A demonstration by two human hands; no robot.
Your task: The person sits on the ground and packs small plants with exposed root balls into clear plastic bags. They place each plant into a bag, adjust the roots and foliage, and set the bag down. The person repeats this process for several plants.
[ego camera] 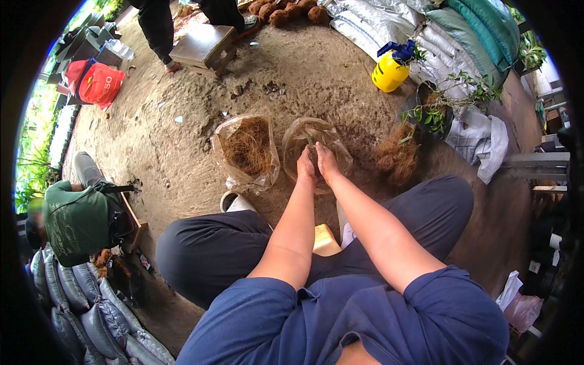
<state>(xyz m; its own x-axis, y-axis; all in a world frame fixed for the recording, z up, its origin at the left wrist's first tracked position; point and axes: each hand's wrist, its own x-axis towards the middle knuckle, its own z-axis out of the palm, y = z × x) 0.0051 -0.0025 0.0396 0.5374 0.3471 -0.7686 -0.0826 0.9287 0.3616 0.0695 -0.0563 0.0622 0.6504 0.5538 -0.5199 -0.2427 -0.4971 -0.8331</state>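
A clear plastic bag stands open on the ground before me. Inside its mouth, my left hand and my right hand are cupped close together, palms facing. A green plant cutting sticks out beyond my fingertips, its lower end between the hands. Something dark shows in the gap between my palms; what it is cannot be made out. Left of this bag is a second clear plastic bag, filled with brown coconut fibre. To the right lies a loose heap of coconut fibre.
A yellow pump sprayer stands by white sacks and a leafy plant. One person sits at left near stacked grey bags; another's legs are beside a wooden box. Coconut husks lie behind.
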